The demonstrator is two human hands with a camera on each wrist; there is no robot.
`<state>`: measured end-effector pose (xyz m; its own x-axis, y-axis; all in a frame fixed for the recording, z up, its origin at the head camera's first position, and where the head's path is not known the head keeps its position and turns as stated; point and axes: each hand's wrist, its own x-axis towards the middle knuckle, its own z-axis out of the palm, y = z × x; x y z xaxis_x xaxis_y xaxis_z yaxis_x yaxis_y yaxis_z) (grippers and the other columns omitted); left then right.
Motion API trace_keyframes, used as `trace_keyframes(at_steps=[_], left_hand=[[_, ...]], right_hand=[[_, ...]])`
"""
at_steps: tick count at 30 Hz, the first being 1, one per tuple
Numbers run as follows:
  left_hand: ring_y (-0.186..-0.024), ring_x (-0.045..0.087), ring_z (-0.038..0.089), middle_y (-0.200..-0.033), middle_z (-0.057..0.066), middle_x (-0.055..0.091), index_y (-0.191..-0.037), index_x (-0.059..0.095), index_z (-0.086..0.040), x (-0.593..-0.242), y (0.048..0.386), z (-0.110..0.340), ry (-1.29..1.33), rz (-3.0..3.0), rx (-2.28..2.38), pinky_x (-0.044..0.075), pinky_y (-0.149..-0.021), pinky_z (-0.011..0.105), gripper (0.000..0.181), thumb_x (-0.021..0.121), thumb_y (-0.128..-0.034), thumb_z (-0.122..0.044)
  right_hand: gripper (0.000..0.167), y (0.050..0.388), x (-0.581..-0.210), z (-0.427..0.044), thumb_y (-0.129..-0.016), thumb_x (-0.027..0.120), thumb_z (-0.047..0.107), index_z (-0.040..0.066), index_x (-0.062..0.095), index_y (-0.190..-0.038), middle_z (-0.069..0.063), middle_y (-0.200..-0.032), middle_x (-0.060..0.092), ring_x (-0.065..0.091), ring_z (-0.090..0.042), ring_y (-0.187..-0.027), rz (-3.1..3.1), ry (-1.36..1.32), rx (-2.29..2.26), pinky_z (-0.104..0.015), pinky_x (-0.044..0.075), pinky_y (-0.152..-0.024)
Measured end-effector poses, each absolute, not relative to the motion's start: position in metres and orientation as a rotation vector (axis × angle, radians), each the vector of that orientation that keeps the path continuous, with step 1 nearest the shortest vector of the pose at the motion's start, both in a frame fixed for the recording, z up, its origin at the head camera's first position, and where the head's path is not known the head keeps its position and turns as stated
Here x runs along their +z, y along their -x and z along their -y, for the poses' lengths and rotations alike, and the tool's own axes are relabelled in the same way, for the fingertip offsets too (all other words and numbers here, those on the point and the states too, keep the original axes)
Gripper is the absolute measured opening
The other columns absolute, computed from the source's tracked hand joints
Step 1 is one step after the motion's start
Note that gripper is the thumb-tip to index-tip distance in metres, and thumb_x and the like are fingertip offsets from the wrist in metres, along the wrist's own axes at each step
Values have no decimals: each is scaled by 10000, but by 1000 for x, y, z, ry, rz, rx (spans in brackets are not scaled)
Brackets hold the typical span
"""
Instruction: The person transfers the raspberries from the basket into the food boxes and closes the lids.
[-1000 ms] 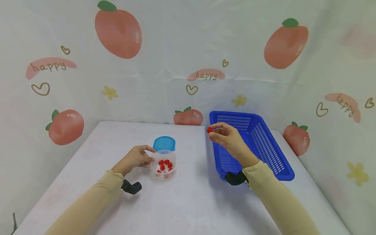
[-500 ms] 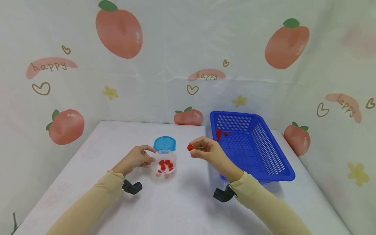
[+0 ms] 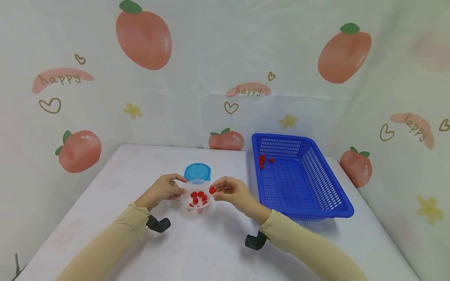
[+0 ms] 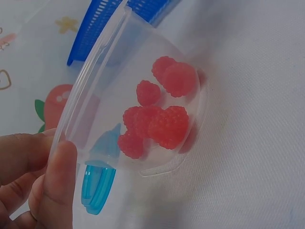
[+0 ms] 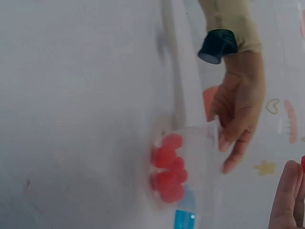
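A clear plastic tub [image 3: 186,203] with several raspberries [image 4: 169,126] in it stands on the table. My left hand [image 3: 163,191] pinches the tub's left rim; in the left wrist view the thumb lies on the near side of the wall. Between the thumb and fingers of my right hand [image 3: 233,195] is a single red raspberry [image 3: 212,190], held at the tub's right rim. Only part of the right hand [image 5: 287,193] shows in the right wrist view, with a sliver of the berry at the frame's edge.
Behind the tub lies a round blue lid [image 3: 197,172]. A blue slotted basket [image 3: 299,187] stands on the right, with several raspberries [image 3: 261,160] in its far left corner. A printed cloth [image 3: 190,58] hangs along the table's back edge.
My right hand has come from over the blue basket leftward and down to the tub's rim, carrying the raspberry. The left hand has stayed on the tub.
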<state>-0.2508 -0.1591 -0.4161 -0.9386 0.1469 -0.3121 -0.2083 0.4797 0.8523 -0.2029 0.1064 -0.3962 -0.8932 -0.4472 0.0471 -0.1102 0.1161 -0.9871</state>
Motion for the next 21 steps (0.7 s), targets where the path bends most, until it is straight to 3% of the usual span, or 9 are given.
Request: trace_keyframes(at_steps=[21], left_hand=[[-623, 608, 172, -774, 85, 577, -1263, 570, -44, -419, 253, 159, 33, -2384, 1438, 574, -640, 245, 436, 723, -859, -103]], right_hand=[[237, 220, -429, -87, -862, 716, 82, 59, 687, -1096, -68, -945, 654, 615, -145, -798, -2252, 407, -1721, -279, 582, -785]])
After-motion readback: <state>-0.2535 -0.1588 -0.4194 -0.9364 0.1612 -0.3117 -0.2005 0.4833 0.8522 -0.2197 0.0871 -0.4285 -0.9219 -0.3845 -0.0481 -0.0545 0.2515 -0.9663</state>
